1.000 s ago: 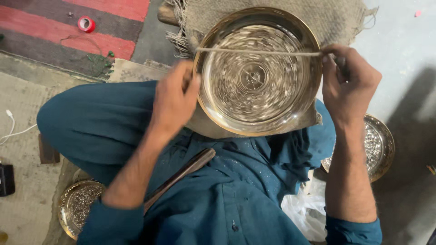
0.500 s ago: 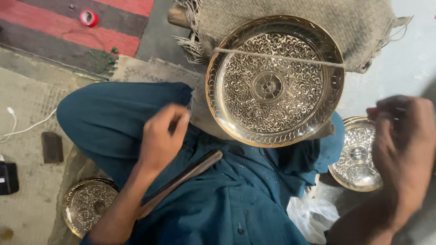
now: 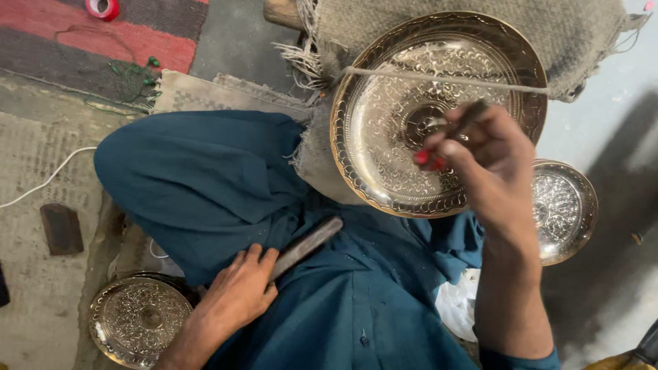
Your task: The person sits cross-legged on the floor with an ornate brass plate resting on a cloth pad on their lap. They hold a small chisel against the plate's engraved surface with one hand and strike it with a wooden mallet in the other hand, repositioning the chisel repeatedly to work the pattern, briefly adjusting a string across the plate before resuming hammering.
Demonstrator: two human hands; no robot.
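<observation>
Head view looks down on a person sitting cross-legged in dark teal clothes. A large engraved brass tray (image 3: pixel 404 130) lies on a burlap cloth (image 3: pixel 548 34) in front of the lap, with a thin cord (image 3: pixel 493 82) stretched across its upper part. The right hand (image 3: pixel 483 161) hovers above the tray's centre, its fingers pinched around a thin dark tool (image 3: pixel 466 118). The left hand (image 3: pixel 236 298) rests on the lap, fingers loosely curled over the end of a wooden stick (image 3: pixel 305 247). A smaller tray (image 3: pixel 565 209) lies at the right, another engraved tray (image 3: pixel 137 318) at the lower left on the mat.
</observation>
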